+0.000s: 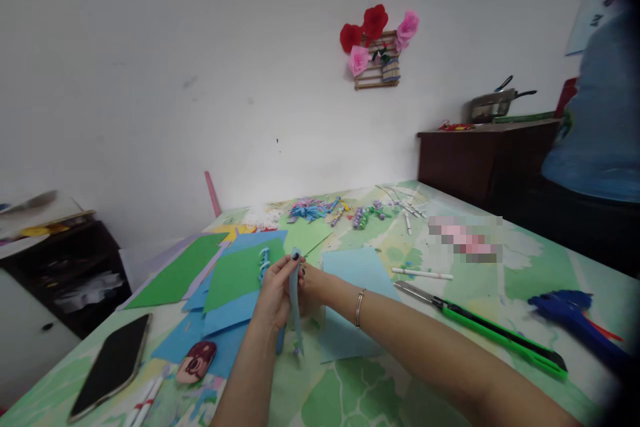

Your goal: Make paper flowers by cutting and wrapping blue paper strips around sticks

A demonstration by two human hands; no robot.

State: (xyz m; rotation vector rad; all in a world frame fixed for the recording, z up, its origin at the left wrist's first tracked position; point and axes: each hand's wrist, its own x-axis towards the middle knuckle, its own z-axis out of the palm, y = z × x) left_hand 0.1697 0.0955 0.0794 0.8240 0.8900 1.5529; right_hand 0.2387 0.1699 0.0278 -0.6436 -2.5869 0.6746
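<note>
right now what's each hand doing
Left hand: closed, pinching the blue paper strip near its top.
Right hand: closed on the same strip, partly hidden behind it.

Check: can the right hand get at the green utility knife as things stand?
Probably yes, but not freely: the right hand is pinching the blue paper strip with the left hand. The green utility knife lies uncovered on the table beside that forearm, nothing between.

White wall (150,80) bears paper flowers (376,33); dark cabinet (480,160), perhaps wooden, stands right.
</note>
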